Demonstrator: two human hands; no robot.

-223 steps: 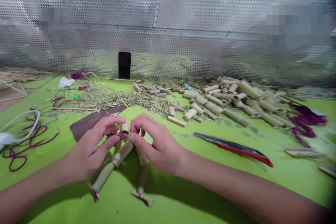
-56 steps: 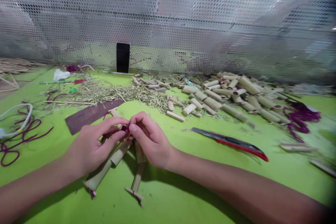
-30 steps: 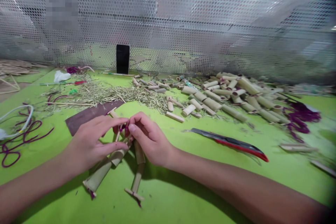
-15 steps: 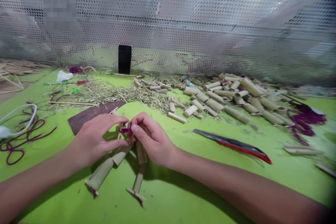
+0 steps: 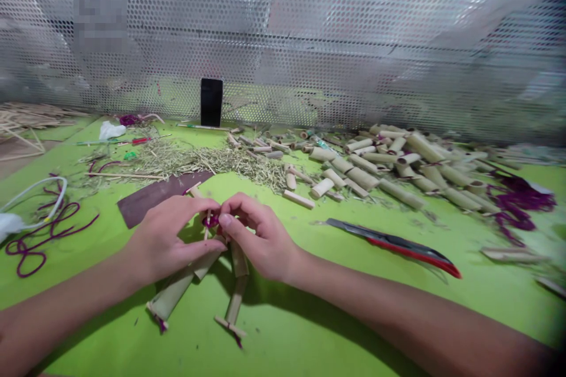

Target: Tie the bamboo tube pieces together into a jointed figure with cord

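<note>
My left hand curves its thumb and forefinger around the top of a jointed bamboo figure. My right hand meets it there, thumb and forefinger pinched at a purple cord. A thin bamboo stick stands in the gap between the left thumb and forefinger, close to the cord. Below the hands hang two strung legs: a thicker bamboo tube at left and a thinner bamboo tube at right. The thinner one ends in a small crosspiece with a purple cord tail. The fingers hide the exact grip.
A red-and-black utility knife lies to the right, blade out. Behind it spreads a pile of bamboo tubes. Shavings, a brown sheet, loose purple cord and a phone against the perforated metal screen surround the hands.
The fingertips have shifted slightly at the purple cord, and the thin stick between the left fingers stands a little more upright. The whole view has moved a touch.
</note>
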